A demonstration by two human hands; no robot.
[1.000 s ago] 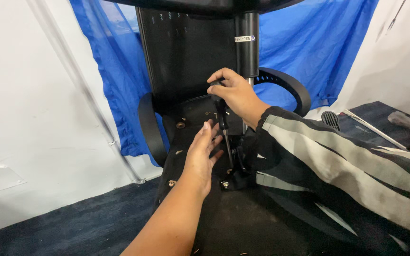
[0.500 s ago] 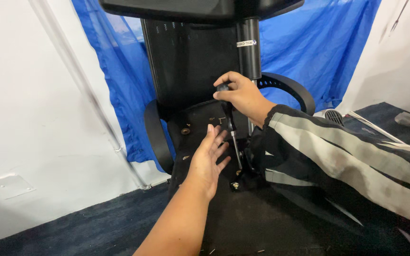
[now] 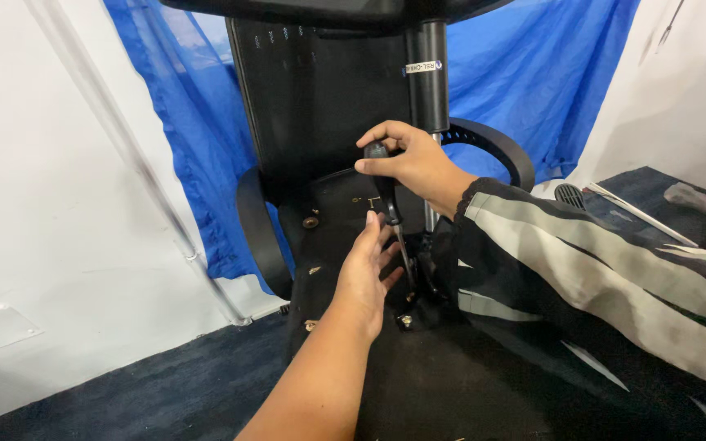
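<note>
Blue sheeting [image 3: 533,73] is hanging behind one black chair [image 3: 320,106], which is lying overturned with its underside facing the camera. One gas cylinder [image 3: 430,82] is standing up from the chair's base, and two curved armrests are showing, one at the left [image 3: 256,233] and one at the right [image 3: 496,147]. One striped sleeve [image 3: 606,261] is covering the right arm. The right hand [image 3: 410,163] is wrapping shut around the black handle of one screwdriver [image 3: 387,196], whose thin shaft is pointing down into the seat plate. The left hand [image 3: 367,273] is resting open and flat on the plate, fingers spread, just beside the shaft and holding nothing. Four small brass bolts [image 3: 310,221] are dotting the plate around that hand.
</note>
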